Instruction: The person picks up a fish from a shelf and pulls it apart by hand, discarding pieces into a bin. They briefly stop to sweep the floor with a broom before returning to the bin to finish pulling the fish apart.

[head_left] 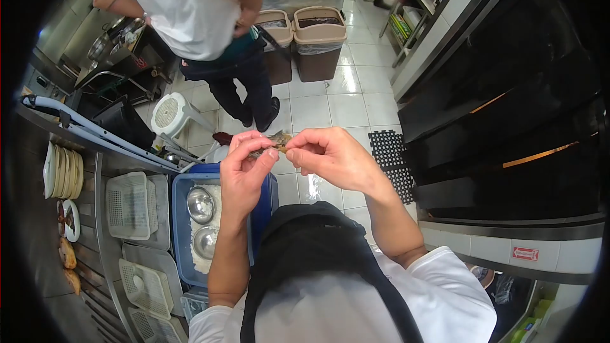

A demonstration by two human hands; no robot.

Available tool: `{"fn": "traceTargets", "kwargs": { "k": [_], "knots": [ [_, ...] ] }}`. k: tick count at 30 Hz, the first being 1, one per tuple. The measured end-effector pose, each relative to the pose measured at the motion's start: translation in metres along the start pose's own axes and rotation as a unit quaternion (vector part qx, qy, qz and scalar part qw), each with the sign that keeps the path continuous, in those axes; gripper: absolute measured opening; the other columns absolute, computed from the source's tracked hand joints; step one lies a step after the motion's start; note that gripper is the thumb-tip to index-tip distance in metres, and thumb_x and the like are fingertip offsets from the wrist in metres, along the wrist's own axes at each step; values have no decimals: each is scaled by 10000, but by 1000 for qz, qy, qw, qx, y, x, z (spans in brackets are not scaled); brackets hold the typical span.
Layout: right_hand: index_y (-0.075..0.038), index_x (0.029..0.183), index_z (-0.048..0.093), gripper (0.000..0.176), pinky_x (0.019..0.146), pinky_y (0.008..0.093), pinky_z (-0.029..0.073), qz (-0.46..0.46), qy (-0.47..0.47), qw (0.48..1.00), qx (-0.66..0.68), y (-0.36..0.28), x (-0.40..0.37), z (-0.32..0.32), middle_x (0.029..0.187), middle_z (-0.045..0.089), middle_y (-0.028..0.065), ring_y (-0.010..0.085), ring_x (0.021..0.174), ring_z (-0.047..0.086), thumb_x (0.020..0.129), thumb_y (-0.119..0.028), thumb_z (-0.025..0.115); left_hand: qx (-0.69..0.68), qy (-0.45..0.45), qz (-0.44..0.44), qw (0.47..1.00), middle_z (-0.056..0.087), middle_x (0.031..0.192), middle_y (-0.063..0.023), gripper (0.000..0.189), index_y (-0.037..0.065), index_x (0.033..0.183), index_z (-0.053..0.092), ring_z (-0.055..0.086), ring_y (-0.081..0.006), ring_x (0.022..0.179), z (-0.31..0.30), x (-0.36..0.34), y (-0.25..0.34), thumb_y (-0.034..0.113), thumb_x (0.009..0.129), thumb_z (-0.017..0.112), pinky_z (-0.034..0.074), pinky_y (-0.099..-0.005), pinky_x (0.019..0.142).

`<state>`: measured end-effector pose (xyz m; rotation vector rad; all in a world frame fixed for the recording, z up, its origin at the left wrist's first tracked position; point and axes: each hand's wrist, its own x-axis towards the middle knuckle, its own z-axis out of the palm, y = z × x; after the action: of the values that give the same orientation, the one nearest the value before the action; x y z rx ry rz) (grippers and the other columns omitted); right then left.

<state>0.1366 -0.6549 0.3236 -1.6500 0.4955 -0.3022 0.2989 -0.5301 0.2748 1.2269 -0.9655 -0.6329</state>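
My left hand (244, 168) and my right hand (330, 155) meet in front of my chest and pinch the two ends of a small, thin brownish piece of food (278, 140). Both hands have their fingertips closed on it, over the floor and the near edge of a blue tub (181, 184). What exactly the piece is cannot be told. My dark apron and white sleeves fill the bottom of the view.
The blue tub holds white flour and two metal bowls (201, 204). White perforated trays (129, 205) and stacked plates (62, 171) lie on the steel counter at left. A person in a white shirt (190, 6) stands ahead beside two brown bins (318, 41). A black floor mat (391, 155) is at right.
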Motion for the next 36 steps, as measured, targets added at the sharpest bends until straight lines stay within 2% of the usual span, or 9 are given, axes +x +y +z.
{"fn": "traceTargets", "kwargs": {
  "k": [7, 10, 21, 23, 25, 29, 31, 34, 36],
  "knots": [
    [37, 1176, 637, 237, 801, 272, 555, -8, -14, 983, 181, 17, 1, -2, 997, 680, 70, 128, 880, 664, 974, -78, 590, -71, 68, -33, 995, 536, 1199, -106, 139, -48, 1039, 640, 595, -165, 1003, -7, -2, -1, 17, 920, 608, 554, -313, 843],
    [35, 1185, 635, 249, 797, 268, 555, -5, -13, 981, 194, 18, 0, -1, 994, 687, 81, 131, 878, 671, 967, -79, 602, -87, 89, -37, 992, 530, 1156, -100, 132, -41, 1028, 642, 600, -162, 918, -9, -2, 0, 8, 906, 635, 533, -311, 822],
    [65, 1030, 629, 128, 732, 298, 569, -84, -47, 953, 286, -57, -56, 5, 917, 681, 173, 204, 788, 695, 907, 28, 626, -139, 77, -1, 987, 509, 1191, -117, 135, -27, 1025, 641, 574, -173, 985, -12, -5, -1, 6, 894, 633, 540, -349, 848],
    [51, 1024, 659, 122, 754, 300, 556, -196, -95, 928, 301, -74, -74, 9, 936, 684, 154, 203, 834, 683, 916, 22, 608, -148, 71, 11, 986, 503, 1198, -122, 137, -26, 1025, 640, 567, -176, 1001, -12, -6, 1, 6, 892, 631, 540, -354, 855],
    [51, 972, 682, 133, 757, 323, 559, -419, -130, 824, 359, -76, -66, 21, 938, 682, 173, 264, 847, 684, 845, 56, 642, -159, 58, 39, 985, 496, 1207, -129, 139, -24, 1022, 641, 555, -180, 1027, -12, -8, 1, -4, 886, 624, 540, -357, 864],
    [52, 930, 695, 189, 759, 347, 557, -436, -87, 854, 269, -63, -90, 50, 951, 686, 167, 295, 867, 677, 742, 68, 685, -130, 46, 62, 989, 493, 1212, -137, 151, -20, 1023, 641, 536, -182, 1060, -15, -10, 3, -1, 874, 628, 508, -340, 891],
    [45, 972, 679, 145, 657, 289, 560, -571, 61, 722, 386, -83, -82, 82, 921, 670, 190, 241, 753, 662, 864, -45, 716, -57, 46, 107, 992, 493, 1219, -136, 161, -16, 1021, 641, 519, -180, 1079, -17, -11, 2, 12, 862, 642, 464, -321, 919],
    [68, 936, 688, 114, 646, 269, 556, -626, -51, 703, 333, -95, -66, 55, 907, 669, 194, 217, 724, 663, 870, -24, 700, -60, 52, 105, 991, 490, 1227, -134, 163, -16, 1015, 645, 509, -177, 1075, -16, -13, 8, 26, 857, 649, 434, -311, 939],
    [68, 918, 696, 101, 626, 260, 546, -635, -30, 698, 328, -104, -64, 57, 896, 663, 187, 208, 704, 657, 860, -14, 709, -57, 55, 103, 992, 489, 1229, -134, 161, -19, 1012, 646, 509, -177, 1070, -16, -16, 8, 26, 857, 651, 436, -311, 941]
  ]
}}
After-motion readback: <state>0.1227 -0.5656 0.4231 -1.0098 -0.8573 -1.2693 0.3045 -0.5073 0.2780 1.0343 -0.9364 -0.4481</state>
